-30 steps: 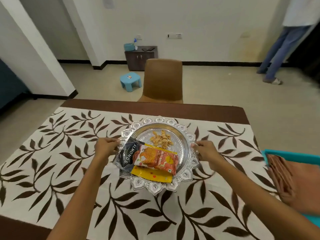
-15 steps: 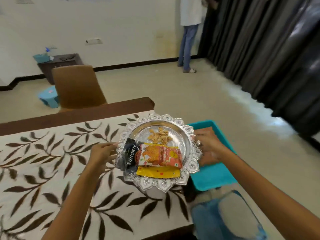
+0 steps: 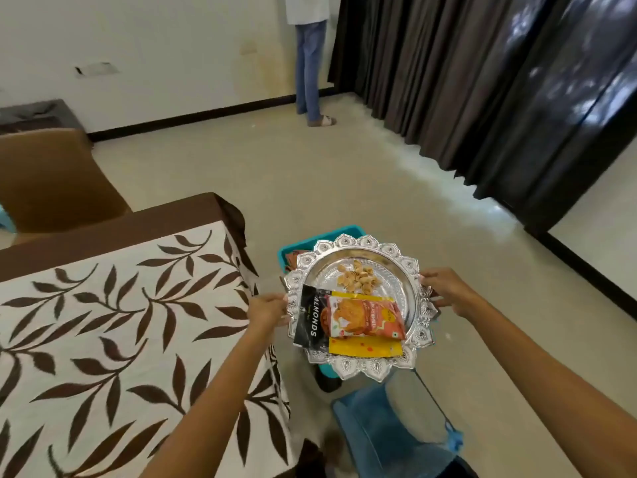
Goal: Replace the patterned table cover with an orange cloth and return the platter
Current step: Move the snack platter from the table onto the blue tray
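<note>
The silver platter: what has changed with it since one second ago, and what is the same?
The silver platter went from the middle of the patterned cover to the right, off the table, over the teal bin. Left hand and right hand keep gripping its rim; the snack packets and nuts stayed on it.

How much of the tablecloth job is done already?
Just the start. Done: the silver platter is off the table. In hand: the left hand and right hand hold its rim, over a teal bin beside the table. Left: the patterned cover is still on; it must come off, the orange cloth go on, then the platter return.
</note>
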Motion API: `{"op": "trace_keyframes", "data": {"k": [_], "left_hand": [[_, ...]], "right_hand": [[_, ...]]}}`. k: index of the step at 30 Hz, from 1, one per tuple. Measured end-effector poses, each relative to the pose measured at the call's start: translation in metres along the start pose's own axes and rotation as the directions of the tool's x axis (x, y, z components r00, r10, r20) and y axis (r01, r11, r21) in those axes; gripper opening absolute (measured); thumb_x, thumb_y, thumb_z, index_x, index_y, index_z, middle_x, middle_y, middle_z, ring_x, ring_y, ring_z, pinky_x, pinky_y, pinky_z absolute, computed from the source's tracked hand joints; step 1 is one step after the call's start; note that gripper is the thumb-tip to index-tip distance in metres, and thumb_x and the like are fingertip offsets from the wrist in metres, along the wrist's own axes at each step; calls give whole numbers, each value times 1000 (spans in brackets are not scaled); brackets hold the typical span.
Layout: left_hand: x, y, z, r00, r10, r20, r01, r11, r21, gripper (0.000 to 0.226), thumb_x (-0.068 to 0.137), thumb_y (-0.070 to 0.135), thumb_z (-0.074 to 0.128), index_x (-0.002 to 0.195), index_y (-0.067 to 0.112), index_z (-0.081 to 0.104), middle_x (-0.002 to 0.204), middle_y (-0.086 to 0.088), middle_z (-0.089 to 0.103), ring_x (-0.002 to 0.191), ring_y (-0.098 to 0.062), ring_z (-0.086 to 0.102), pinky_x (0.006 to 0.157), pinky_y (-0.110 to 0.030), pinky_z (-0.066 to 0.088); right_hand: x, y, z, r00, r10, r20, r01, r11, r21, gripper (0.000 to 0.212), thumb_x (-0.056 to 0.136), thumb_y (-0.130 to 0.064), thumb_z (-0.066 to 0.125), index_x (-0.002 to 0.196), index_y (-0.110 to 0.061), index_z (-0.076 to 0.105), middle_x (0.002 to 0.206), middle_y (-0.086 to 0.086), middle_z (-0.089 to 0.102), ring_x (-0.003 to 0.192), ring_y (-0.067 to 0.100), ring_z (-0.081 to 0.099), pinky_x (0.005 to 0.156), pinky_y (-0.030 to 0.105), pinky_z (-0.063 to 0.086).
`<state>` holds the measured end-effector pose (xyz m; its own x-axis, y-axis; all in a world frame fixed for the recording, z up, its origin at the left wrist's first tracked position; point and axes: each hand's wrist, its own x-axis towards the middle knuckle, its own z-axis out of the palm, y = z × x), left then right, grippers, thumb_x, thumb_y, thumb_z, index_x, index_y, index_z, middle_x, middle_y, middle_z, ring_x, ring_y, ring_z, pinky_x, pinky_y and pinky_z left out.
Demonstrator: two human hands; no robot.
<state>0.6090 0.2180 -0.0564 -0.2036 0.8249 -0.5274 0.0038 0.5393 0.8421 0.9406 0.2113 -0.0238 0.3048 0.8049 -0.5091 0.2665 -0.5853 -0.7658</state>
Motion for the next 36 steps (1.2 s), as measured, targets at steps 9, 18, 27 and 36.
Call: {"op": "trace_keyframes", "data": {"k": [9,18,27,36], "left_hand": [[79,-68,68,992,-121,-22,123,987,107,14,86,-7,56,89,-1,69,91,-17,69,75,-27,64,58,-32,55],[116,-106,85,983,-158,-97,174,966,192,10,90,4,60,95,0,67,85,-15,65,73,-25,61,65,-35,55],[125,-108,89,988,-87,-127,108,978,176,5,90,3,59,87,6,63,78,-10,64,78,-30,62,76,-48,55],[144,-136,87,986,-114,-124,140,963,232,5,89,8,62,86,11,63,86,-16,67,84,-35,66,75,-49,57]], "right_hand": [[99,62,3,989,143,-35,-145,987,-64,17,93,-6,53,103,-10,66,87,8,60,75,19,54,68,32,47],[152,100,23,995,85,-58,-93,982,-163,18,90,-7,58,102,-12,71,87,3,64,83,18,55,77,33,45],[173,119,36,995,88,-51,-94,987,-127,15,89,-6,59,102,-8,67,83,0,62,83,21,54,83,40,48],[193,140,57,991,120,-67,-132,964,-230,23,91,-5,56,112,-2,64,108,17,65,87,22,55,75,26,38]]}}
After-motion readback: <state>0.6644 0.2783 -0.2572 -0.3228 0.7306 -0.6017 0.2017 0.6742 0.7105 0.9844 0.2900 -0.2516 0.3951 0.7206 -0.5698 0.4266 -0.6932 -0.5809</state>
